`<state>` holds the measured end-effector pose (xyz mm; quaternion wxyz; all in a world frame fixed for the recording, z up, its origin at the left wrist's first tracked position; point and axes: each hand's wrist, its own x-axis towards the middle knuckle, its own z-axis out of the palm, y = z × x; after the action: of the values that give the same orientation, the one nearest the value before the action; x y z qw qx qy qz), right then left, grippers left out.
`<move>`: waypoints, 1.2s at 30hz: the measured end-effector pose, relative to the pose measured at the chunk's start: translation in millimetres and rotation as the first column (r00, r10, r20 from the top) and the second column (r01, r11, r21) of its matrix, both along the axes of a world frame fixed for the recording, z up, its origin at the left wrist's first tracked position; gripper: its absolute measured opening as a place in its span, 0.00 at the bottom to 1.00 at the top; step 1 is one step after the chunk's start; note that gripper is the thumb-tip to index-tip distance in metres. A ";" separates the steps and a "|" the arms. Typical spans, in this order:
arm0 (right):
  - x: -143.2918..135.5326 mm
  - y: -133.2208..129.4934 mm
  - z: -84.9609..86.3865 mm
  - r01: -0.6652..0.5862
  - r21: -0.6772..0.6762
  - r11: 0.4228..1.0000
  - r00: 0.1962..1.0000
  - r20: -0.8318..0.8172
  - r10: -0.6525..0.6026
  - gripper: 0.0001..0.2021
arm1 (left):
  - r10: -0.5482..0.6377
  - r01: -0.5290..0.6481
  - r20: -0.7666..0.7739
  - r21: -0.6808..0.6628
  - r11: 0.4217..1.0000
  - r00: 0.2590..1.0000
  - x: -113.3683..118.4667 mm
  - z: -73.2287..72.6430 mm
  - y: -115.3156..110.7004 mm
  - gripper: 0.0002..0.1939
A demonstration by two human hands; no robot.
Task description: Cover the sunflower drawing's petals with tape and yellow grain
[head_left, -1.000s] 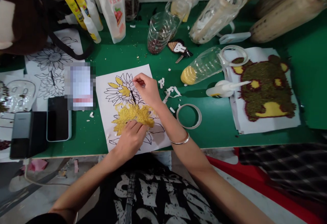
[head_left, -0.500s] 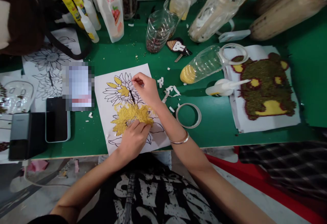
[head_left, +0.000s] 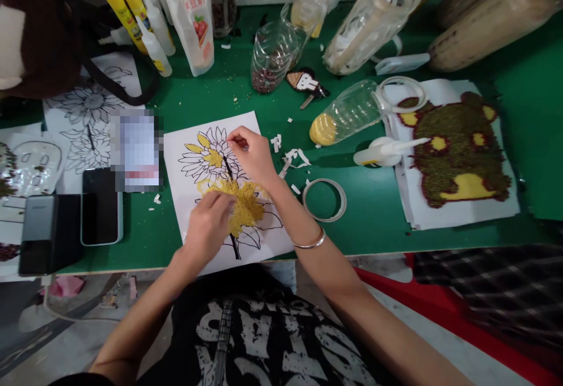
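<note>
A white sheet (head_left: pixel 179 157) printed with outlined flowers lies before me on the green table. Loose yellow grains (head_left: pixel 247 207) are heaped over its lower flower, and several petals of the upper flower (head_left: pixel 214 157) are filled with yellow. My left hand (head_left: pixel 207 222) is over the left side of the heap, fingers bent and pressed together; what they hold, if anything, is hidden. My right hand (head_left: pixel 251 150) rests at the upper flower's right edge, thumb and index finger pinched. Anything between those fingertips is too small to make out.
Right of the sheet are white paper scraps (head_left: pixel 297 156), a tape roll (head_left: pixel 324 199), a plastic bottle with yellow grains (head_left: pixel 323 128) and a glue bottle (head_left: pixel 378 151) beside a bear picture (head_left: pixel 461 151). On the left lie a phone (head_left: pixel 102 207) and a black box-shaped device (head_left: pixel 49 236). Jars line the back.
My left hand has shifted left and slightly up across the heap, uncovering the lower flower's stem and leaf. The yellow grains are spread differently. My right hand has stayed in place.
</note>
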<state>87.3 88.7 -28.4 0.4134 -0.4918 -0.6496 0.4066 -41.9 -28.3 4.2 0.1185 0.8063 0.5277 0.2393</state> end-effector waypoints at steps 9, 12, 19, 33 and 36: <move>-0.7 -0.1 1.7 0.009 -0.053 0.999 1.000 0.010 -0.009 0.03 | 0.374 -0.371 0.023 0.186 0.910 0.927 -40.6 48.9 108.3 0.08; -0.9 0.4 1.7 0.009 -0.046 0.999 1.000 0.000 -0.009 0.04 | 0.370 -0.370 0.033 0.166 0.914 0.928 -48.9 45.8 140.9 0.10; -1.1 1.2 2.7 0.015 -0.050 0.999 1.000 -0.013 -0.016 0.05 | 0.426 -0.433 0.074 0.142 0.890 0.902 -63.1 29.9 148.2 0.05; -0.7 0.2 2.7 0.010 -0.053 0.999 1.000 -0.016 -0.011 0.03 | 0.436 -0.438 0.055 0.031 0.898 0.898 -73.3 18.5 144.5 0.20; -0.5 0.4 2.8 0.013 -0.044 0.999 1.000 -0.027 -0.014 0.03 | 0.362 -0.358 0.078 -0.066 0.931 0.929 -76.1 18.5 145.4 0.35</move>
<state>86.8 89.1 -25.6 0.4140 -0.4994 -0.6315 0.4248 -118.0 117.1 22.7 0.1165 0.6811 0.6668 0.2790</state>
